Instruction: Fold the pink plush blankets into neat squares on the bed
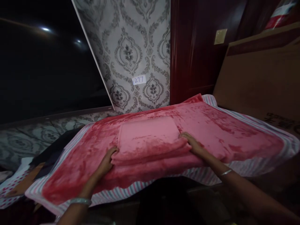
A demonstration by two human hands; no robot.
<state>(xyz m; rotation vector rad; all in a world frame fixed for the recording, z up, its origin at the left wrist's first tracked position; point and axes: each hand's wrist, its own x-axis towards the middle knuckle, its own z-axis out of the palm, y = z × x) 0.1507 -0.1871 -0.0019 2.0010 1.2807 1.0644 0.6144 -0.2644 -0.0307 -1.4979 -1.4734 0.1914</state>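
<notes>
A folded pink plush cloth (150, 134) lies in several layers at the middle of a larger pink plush blanket (77, 156). My left hand (109, 161) is closed on the cloth's left side near its front corner. On the opposite side, my right hand (191, 142) grips the right edge, fingers curled over the fabric. The front of the folded cloth bulges softly between both hands. Beneath the blanket, a striped cloth (124, 192) shows along the edges and hangs over the front. What supports them is covered.
A large dark television screen (47, 62) is at the left by the patterned wall (145, 40). A paper marked 277 (139, 79) sticks to that wall. At right stands a big cardboard box (260, 75). Polka-dot fabric (9, 190) lies at far left.
</notes>
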